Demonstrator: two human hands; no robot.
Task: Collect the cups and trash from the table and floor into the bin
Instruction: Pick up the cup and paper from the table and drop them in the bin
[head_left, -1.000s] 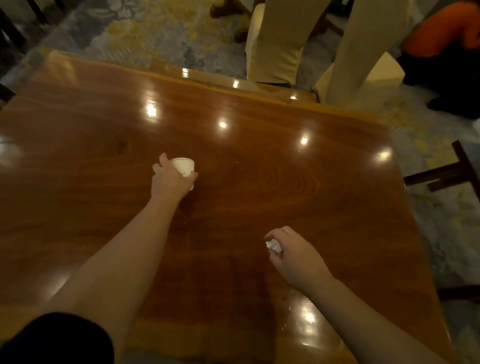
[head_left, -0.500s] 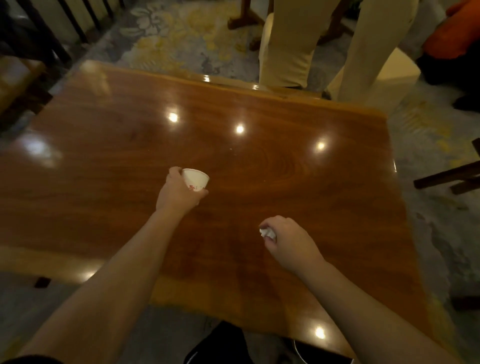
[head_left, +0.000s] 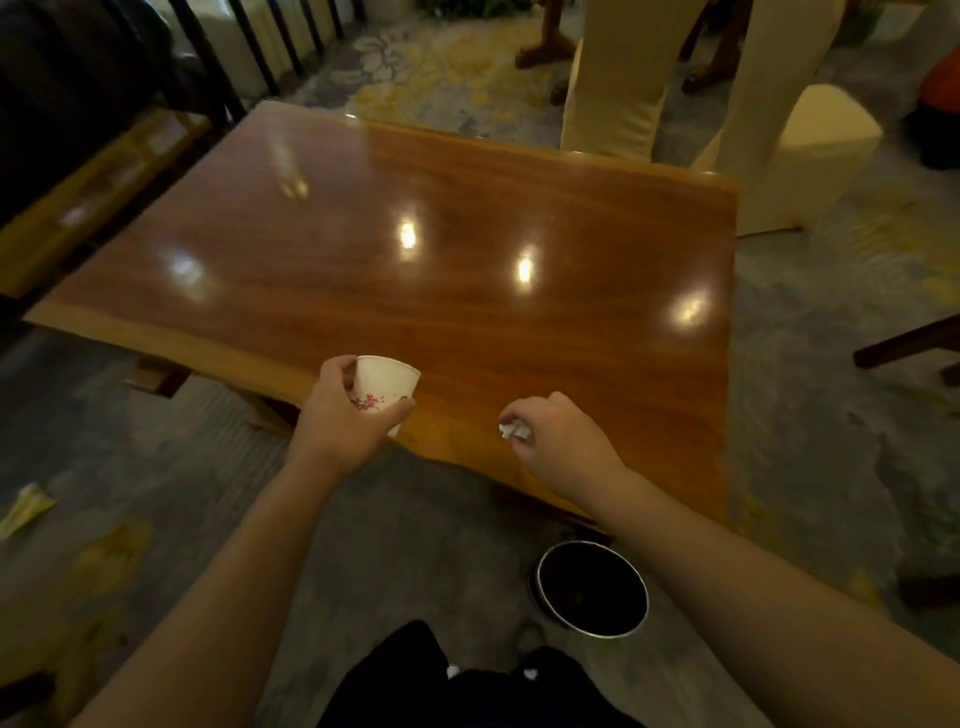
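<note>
My left hand (head_left: 345, 421) grips a white paper cup (head_left: 385, 382) with a red flower print, held upright over the near edge of the wooden table (head_left: 415, 249). My right hand (head_left: 558, 439) is closed on a small crumpled white paper (head_left: 513, 431), also above the table's near edge. A round black bin (head_left: 592, 587) with a shiny rim stands on the floor below and slightly right of my right hand. A pale yellowish scrap (head_left: 26, 506) lies on the carpet at the far left.
Cream-covered chairs (head_left: 618, 78) stand beyond the table's far edge, another (head_left: 800, 166) at its right corner. A dark bench with a railing (head_left: 104, 156) runs along the left. Dark wooden legs (head_left: 909, 343) jut in at the right. The floor is patterned carpet.
Both hands drew back from the table's middle to its near edge, carrying the cup and the paper. The view pulled back, bringing the bin and the floor into sight.
</note>
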